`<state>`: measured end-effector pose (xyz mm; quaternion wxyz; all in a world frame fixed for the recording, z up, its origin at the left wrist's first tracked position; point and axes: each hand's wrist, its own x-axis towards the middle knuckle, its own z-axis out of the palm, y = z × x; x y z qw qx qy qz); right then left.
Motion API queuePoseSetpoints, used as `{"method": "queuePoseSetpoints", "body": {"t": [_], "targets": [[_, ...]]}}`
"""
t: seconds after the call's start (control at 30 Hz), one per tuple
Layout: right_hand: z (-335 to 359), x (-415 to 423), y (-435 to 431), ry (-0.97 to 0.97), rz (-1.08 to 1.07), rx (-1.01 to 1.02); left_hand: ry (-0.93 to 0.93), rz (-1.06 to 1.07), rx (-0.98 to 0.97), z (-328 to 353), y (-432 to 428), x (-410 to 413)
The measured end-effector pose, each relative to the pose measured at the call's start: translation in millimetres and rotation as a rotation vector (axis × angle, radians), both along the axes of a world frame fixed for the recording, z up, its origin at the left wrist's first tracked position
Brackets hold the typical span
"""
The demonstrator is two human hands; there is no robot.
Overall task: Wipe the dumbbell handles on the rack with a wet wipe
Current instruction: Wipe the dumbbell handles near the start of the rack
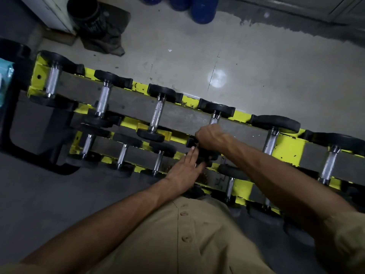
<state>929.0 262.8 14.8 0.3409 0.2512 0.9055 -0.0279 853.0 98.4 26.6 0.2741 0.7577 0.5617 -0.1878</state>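
Single head view, wide-angle, pitched steeply down over the wearer's shirt (197, 234). It faces forward across the rack (286, 143), which runs diagonally from upper left to lower right through mid-frame. Close range: left hand (183, 171) and right hand (210, 140) meet at a dumbbell (217, 109) near centre. Floor (256, 66) beyond the rack fills the top.

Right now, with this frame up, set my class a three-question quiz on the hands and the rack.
1. True or false: the right hand grips a dumbbell handle on the far row.
2. The rack is painted: A red, B yellow, C white.
3. Fill in: the left hand has its fingers ___ (straight or curled).
Key: 1 true; 2 B; 3 straight.
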Motion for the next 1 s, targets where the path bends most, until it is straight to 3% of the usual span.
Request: {"method": "queuePoseSetpoints", "body": {"t": [0.2,0.5,0.57,0.73,0.83,1.0], "targets": [[8,-3,3,-0.031,-0.065,-0.217,0.007,0.07,-0.049,1,0,6],[-12,72,-15,0.59,-0.116,-0.112,-0.019,0.117,-0.055,-4,-4,9],[-23,84,-27,0.729,-0.3,-0.114,-0.02,0.125,-0.051,-7,-4,10],[-42,84,-51,0.963,-1.138,-0.257,-0.009,0.131,-0.05,-8,-7,12],[-53,83,-53,1.024,-1.374,-0.339,-0.014,0.143,-0.051,-7,-9,11],[-67,64,-25,0.913,-1.703,-0.511,-0.018,0.149,-0.048,-5,-8,11]]}}
